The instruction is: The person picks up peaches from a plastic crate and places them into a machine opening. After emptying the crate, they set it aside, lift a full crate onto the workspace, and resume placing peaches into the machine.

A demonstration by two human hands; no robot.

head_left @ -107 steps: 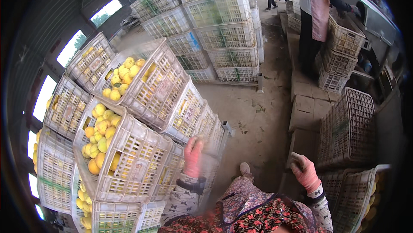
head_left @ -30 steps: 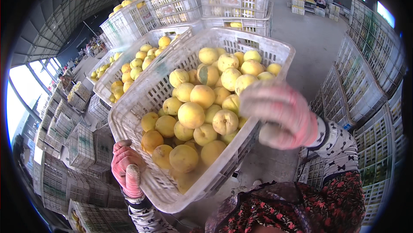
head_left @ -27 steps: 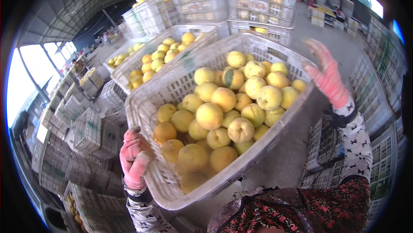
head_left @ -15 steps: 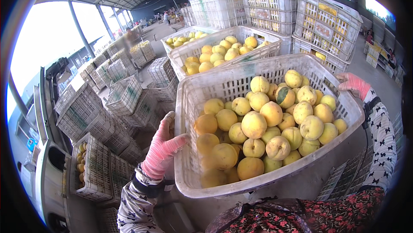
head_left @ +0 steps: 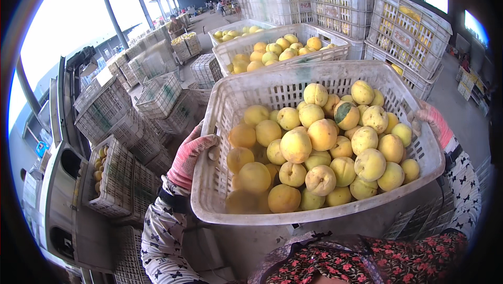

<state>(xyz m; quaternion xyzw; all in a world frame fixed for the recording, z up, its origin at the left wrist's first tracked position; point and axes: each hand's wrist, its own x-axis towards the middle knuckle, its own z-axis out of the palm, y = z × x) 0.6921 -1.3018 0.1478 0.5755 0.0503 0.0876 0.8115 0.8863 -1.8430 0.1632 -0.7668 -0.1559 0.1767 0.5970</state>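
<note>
A white plastic crate [head_left: 319, 216] of yellow peaches [head_left: 296, 145] is in front of my body, tilted toward me. One peach near its middle has a green leaf [head_left: 343, 112] on it. My left hand [head_left: 189, 161], in a pink knit glove, is closed round the crate's left rim with the thumb over the top. On the opposite rim my right hand [head_left: 435, 122], gloved alike, grips with its fingertips inside the wall. Just beyond stands another white crate [head_left: 283, 67] of peaches, and the held crate overlaps its near side in view.
Filled crates [head_left: 406, 37] are stacked high at the back right. Empty-looking crates [head_left: 160, 95] stand in piles on the left. Metal machinery [head_left: 63, 195] with oval openings runs along the left edge, beside a crate of fruit [head_left: 112, 176]. A person [head_left: 175, 26] stands far off among crates.
The held crate has shifted slightly left and tipped more toward me. My left hand has moved left with it, its thumb now lying closer along the rim. The view has turned a little.
</note>
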